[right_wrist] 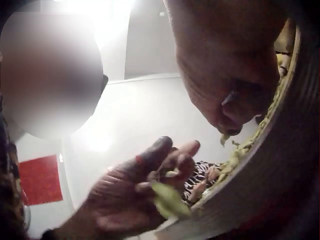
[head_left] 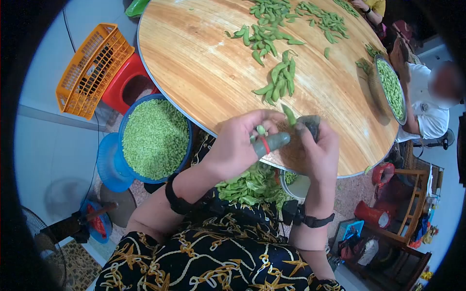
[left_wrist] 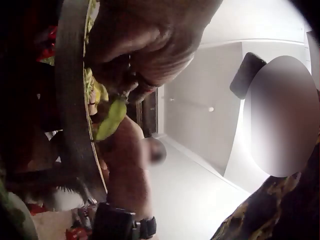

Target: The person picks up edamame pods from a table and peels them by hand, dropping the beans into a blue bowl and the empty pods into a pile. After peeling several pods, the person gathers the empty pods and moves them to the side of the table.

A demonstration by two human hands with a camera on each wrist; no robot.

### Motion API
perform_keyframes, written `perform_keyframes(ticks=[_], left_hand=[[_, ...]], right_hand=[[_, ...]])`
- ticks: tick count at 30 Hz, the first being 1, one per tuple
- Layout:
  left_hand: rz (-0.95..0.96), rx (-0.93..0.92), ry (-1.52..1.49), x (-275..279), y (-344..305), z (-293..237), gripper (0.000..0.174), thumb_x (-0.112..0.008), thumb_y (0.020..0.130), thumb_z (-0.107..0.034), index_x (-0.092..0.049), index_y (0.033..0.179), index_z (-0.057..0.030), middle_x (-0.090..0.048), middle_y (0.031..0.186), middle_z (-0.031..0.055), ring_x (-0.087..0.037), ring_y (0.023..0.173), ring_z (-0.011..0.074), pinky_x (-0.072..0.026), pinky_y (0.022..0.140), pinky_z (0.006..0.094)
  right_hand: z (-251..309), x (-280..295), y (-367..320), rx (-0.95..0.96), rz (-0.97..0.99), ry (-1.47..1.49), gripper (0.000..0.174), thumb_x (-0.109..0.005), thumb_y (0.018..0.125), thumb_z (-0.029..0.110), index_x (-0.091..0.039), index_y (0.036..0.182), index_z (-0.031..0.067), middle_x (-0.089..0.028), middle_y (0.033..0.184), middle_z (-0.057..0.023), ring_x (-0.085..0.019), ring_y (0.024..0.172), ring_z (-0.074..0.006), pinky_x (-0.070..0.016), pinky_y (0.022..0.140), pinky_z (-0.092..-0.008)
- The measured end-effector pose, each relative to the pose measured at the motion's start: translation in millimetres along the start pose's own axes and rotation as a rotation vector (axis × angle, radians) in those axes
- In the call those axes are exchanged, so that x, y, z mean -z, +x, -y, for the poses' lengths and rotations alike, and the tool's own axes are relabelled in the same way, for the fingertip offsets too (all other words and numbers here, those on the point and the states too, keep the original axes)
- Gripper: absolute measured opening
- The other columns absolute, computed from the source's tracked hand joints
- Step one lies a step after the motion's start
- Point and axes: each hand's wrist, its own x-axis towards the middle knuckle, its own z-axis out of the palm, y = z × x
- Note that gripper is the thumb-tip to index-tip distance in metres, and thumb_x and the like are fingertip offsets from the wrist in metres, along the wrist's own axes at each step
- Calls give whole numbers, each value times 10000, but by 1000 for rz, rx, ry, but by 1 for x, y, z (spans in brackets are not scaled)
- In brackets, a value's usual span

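Observation:
My left hand point(head_left: 235, 145), palm partly up, has curled fingers round a small green pod point(head_left: 261, 130); a grey-green cover with a red band sits on its thumb. A pod point(right_wrist: 171, 201) also shows at this hand in the right wrist view. Beside it, over the table's near edge, my right hand point(head_left: 320, 150) has dark covers on thumb and finger. Their tips pinch the lower end of an upright pod point(head_left: 289, 115), close to the left fingertips. In the left wrist view a pod point(left_wrist: 112, 120) hangs below the left fingers point(left_wrist: 137, 87). Loose pods point(head_left: 279, 80) lie beyond the hands.
The round wooden table point(head_left: 194, 53) carries more pods point(head_left: 325, 19) farther back and a bowl of beans point(head_left: 390, 89) at right. Left stand a blue tub of beans point(head_left: 155, 138), a red stool point(head_left: 116, 94) and an orange crate point(head_left: 90, 72). Leafy green material point(head_left: 252, 184) lies below the hands.

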Motion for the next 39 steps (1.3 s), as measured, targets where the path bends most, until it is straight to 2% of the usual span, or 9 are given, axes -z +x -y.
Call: perform_keyframes(ticks=[2,5,12,18,26,30,34,36,39], left_hand=[[-74,15,-471,-6,7,10,240,-574,833,-39,-552,1071,-16,-606,891,29,-540,703,64,-430,595,186],[17,114,-804,0,6,9,194,-593,823,-40,-536,1008,-32,-606,930,54,-565,756,89,-456,625,206],[-124,56,-795,-13,4,11,140,-592,826,-48,-528,951,-51,-610,905,57,-581,787,113,-473,681,236],[-197,-62,-670,-22,3,17,105,-584,845,-91,-538,909,-20,-572,811,12,-532,736,61,-437,670,207],[234,70,-1054,-5,2,14,113,-602,820,-84,-517,885,-48,-540,804,7,-537,727,79,-444,662,219],[23,65,-489,-11,-2,1,130,-617,805,-57,-526,896,-42,-537,811,2,-542,738,74,-465,656,209],[-75,-59,-173,-5,-1,9,185,-632,784,-24,-533,940,-18,-557,857,11,-538,743,64,-482,650,206],[-101,-139,-64,0,-1,10,211,-636,778,-20,-535,963,-9,-565,878,16,-537,746,62,-482,654,209],[-89,-131,-169,10,-3,9,252,-611,765,21,-543,1006,4,-574,891,23,-538,765,62,-464,659,204]], right_hand=[[10,0,-10,-54,158,268,83,-549,833,43,-587,888,-5,-571,746,25,-484,659,-46,-409,608,-207],[19,-2,-20,-159,234,388,122,-560,857,75,-566,949,-4,-564,752,18,-466,644,-37,-393,593,-191],[18,3,-28,-276,466,711,229,-408,946,221,-524,907,28,-490,665,17,-392,540,-48,-321,507,-196],[13,0,-29,-277,421,676,179,-422,936,167,-526,883,31,-478,630,15,-376,518,-42,-305,487,-190],[14,0,-33,-377,417,789,163,-431,926,137,-540,869,29,-467,594,32,-353,488,-35,-284,461,-178],[16,-9,-39,-162,223,347,120,-471,903,107,-549,874,21,-476,581,35,-357,468,-31,-277,442,-176],[11,-6,-33,-238,256,364,124,-478,897,101,-564,882,14,-508,596,25,-393,482,-25,-302,447,-174],[5,-4,-28,-394,380,892,149,-479,902,129,-580,887,21,-532,615,19,-429,506,-24,-329,458,-171],[8,-9,-26,-343,426,718,179,-484,905,159,-575,895,5,-534,618,8,-447,511,-36,-359,470,-182]])
